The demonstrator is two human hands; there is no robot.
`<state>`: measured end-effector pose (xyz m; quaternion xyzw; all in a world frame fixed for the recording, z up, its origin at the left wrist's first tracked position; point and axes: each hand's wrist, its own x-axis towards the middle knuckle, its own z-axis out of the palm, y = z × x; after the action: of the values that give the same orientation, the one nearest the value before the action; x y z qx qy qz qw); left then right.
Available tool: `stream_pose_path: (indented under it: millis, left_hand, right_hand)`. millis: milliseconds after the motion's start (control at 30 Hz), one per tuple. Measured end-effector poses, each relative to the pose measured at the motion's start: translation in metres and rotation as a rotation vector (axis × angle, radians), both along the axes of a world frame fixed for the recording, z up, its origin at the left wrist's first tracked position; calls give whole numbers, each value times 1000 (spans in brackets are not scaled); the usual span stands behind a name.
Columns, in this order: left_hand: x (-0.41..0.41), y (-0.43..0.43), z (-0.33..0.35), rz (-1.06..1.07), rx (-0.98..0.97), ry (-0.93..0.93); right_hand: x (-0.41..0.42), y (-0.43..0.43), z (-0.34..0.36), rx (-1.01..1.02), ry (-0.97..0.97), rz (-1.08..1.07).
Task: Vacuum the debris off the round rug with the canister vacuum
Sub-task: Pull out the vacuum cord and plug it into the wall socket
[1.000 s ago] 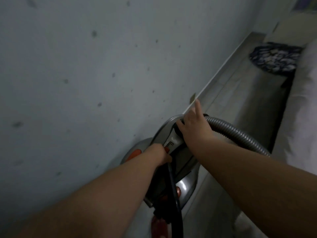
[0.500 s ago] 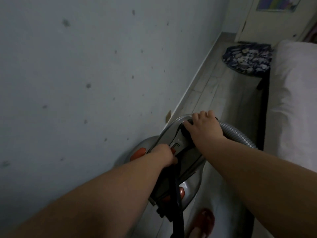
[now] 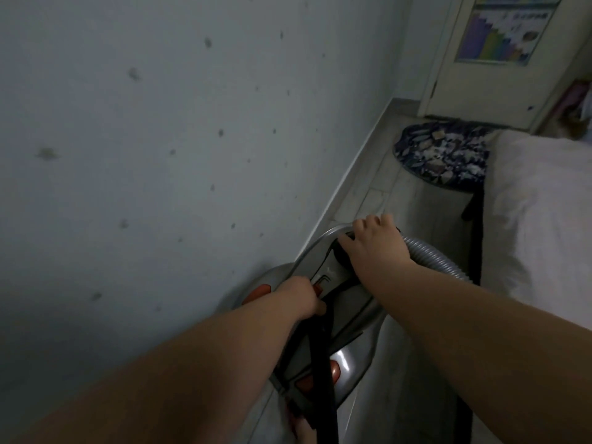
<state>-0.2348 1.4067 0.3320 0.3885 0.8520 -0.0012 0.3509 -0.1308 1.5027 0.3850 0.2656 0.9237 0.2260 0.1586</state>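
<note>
Currently, my right hand curls its fingers over the front rim of the canister vacuum, beside the hose. My left hand appears clenched on the dark handle, fingers mostly hidden. Round rug, littered with pale debris, lies well ahead, beside the bed.

The left hand grips the top of the vacuum with its fingertips folded out of sight beneath it, and its forearm hides the near flank. A black cord drops from those fingers and runs off the bottom edge, beside a reddish shape too cut off to name. The right hand curls over the front rim, fingertips hidden; the hose disappears behind its wrist. Well beyond the fingers, the rug is partly covered by the bed, its pale litter too small to identify. The poster above is blurred and cropped.
</note>
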Motion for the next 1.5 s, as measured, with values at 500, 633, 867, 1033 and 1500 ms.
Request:
stream_pose_path:
  millis: [500,633,867,1033,1500]
  left_hand:
    - [-99,349,-98,314,79,-246]
    - [-107,417,-138,385,93,-245]
    - [-136,500,-222,460,103,-275]
    - [-153,528,-301,496,68,-279]
    - [-207,549,-457,557,6,-270]
  right_hand:
    - [-131,359,-66,-14,-97,136]
    - [-148,433,-103,-51,-130,170]
    - [-183,524,-181,-91,-177,232]
    - [-201,555,-255,-153,-181,247]
    - [-271,583,-417,-219,-130,288]
